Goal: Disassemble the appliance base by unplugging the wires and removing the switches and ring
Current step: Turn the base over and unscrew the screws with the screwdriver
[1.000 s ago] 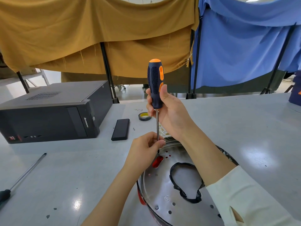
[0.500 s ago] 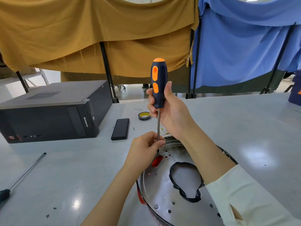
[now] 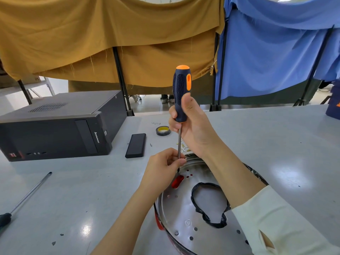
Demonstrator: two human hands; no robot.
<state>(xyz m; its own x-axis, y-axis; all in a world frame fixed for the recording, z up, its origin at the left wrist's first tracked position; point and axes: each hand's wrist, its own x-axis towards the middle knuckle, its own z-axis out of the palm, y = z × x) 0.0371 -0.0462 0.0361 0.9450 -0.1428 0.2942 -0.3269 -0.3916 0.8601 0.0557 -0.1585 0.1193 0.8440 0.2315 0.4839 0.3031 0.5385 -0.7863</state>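
Driving a black-and-orange-handled screwdriver (image 3: 180,100) upright into the round shiny metal appliance base (image 3: 191,214) on the grey bench (image 3: 82,190): our right hand (image 3: 193,129) grips the handle, left hand (image 3: 163,168) pinches the shaft. Base looks rigid, slippery; we'd hold its rim.

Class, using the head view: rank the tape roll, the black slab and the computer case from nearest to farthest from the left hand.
1. Tape roll, just beyond the left hand.
2. Black slab, to its left; close to call with the roll.
3. Computer case, far left.
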